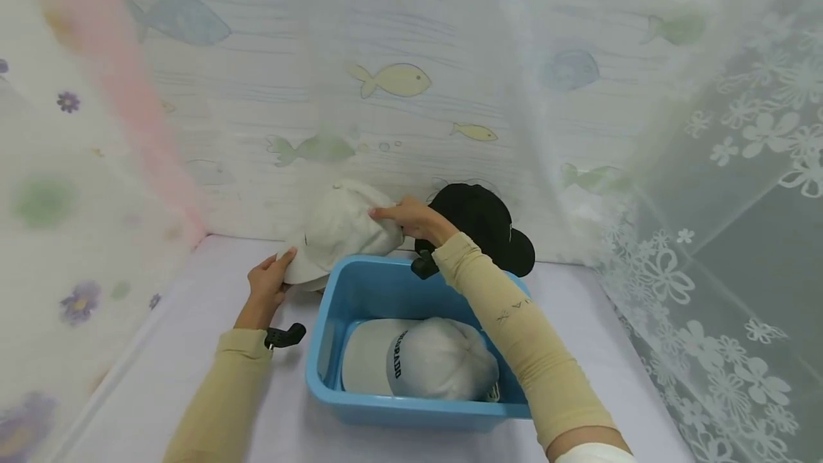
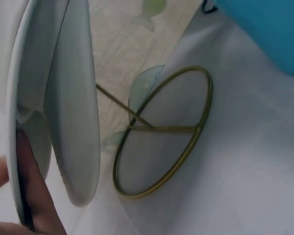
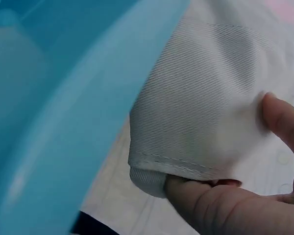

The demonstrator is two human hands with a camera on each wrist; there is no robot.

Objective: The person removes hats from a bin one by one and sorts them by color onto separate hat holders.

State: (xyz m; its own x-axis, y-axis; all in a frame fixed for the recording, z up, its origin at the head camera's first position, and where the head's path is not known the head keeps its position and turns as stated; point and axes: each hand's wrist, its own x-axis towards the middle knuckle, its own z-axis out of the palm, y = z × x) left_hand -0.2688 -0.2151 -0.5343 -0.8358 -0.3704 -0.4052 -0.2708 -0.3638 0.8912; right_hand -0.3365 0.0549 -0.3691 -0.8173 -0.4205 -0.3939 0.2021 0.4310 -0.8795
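Behind the blue bin, both hands hold a white cap (image 1: 350, 231), its brim toward the left. My left hand (image 1: 266, 286) pinches the brim between thumb and fingers; in the left wrist view a finger (image 2: 36, 191) lies against the brim's underside. My right hand (image 1: 416, 218) grips the crown's lower edge, its thumb outside and its fingers tucked under the hem, as the right wrist view shows. Beneath the cap stands a gold wire stand (image 2: 161, 129) with a round ring base and a thin post.
The blue bin (image 1: 418, 413) stands in front of the cap, holding another white cap (image 1: 450, 359) with dark lettering. A black cap (image 1: 472, 223) is behind the bin's right side. Fish-printed curtain (image 1: 398, 81) hangs close behind; a lace curtain (image 1: 707, 249) hangs right.
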